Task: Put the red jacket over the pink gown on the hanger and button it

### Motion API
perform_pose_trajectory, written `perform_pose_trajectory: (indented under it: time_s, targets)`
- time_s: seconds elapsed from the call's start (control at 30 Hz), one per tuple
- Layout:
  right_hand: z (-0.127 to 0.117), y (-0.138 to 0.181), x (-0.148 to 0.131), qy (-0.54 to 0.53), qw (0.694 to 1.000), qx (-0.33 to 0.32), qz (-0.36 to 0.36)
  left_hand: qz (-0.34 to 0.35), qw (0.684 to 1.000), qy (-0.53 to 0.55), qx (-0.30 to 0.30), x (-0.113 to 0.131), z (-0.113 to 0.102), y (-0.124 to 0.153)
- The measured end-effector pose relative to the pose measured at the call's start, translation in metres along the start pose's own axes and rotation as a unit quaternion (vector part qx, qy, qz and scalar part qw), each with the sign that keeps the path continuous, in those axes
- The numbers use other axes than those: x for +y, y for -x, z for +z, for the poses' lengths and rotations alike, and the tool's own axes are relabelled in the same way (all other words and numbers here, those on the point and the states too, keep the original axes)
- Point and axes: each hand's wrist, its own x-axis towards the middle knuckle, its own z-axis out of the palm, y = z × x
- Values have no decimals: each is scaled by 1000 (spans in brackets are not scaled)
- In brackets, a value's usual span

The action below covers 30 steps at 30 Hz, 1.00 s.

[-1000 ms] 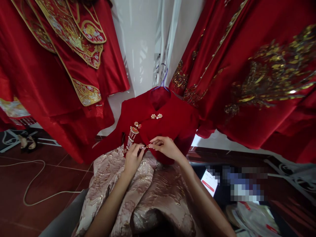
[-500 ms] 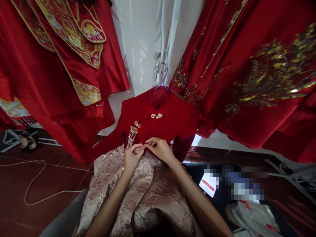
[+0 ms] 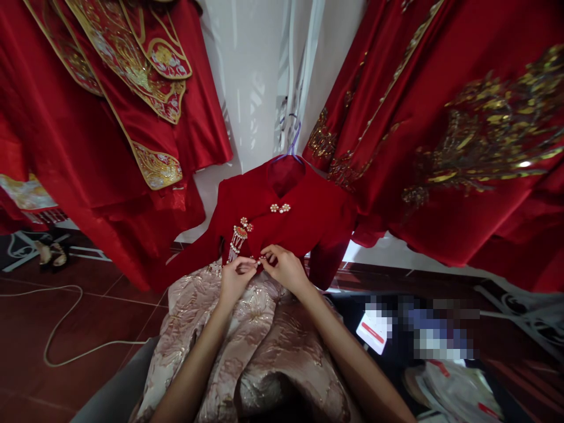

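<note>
Left hand (image 3: 235,277) and right hand (image 3: 287,270) each pinched the pearl clasp (image 3: 261,259) just below the tassel brooch (image 3: 238,237); squarely aligned edges on the red jacket (image 3: 317,217) appeared advisable.

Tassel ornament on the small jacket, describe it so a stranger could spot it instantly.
Between the big red robes hangs a small red jacket. On its chest, above the left hand, dangles the tassel ornament: the only beaded fringe, unlike the round pearl buttons.

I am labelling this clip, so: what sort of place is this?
Probably a bridal-wear or costume shop: gold-embroidered red robes hang all around, and a small red jacket is on a purple hanger.
</note>
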Motion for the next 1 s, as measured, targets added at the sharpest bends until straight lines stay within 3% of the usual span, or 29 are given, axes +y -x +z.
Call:
perform_pose_trajectory:
  time_s: [0.17, 0.33, 0.43, 0.73, 1.0]
  targets:
    - [-9, 3, 19, 13, 998, -64, 12, 47, 997, -30, 52, -10, 0, -1]
    - [-30, -2, 25, -12, 1000, -13, 16, 96, 987, -121, 40, -11, 2, 3]
    - [-34, -4, 19, -70, 997, -14, 11, 132, 974, -184, 30, -5, 4, 8]
    - [14, -6, 30, -147, 989, -28, 10, 188, 941, -281, 9, 5, 3, 14]
    - [8, -6, 28, -200, 977, -59, 35, 140, 970, -200, 10, 0, 4, 12]
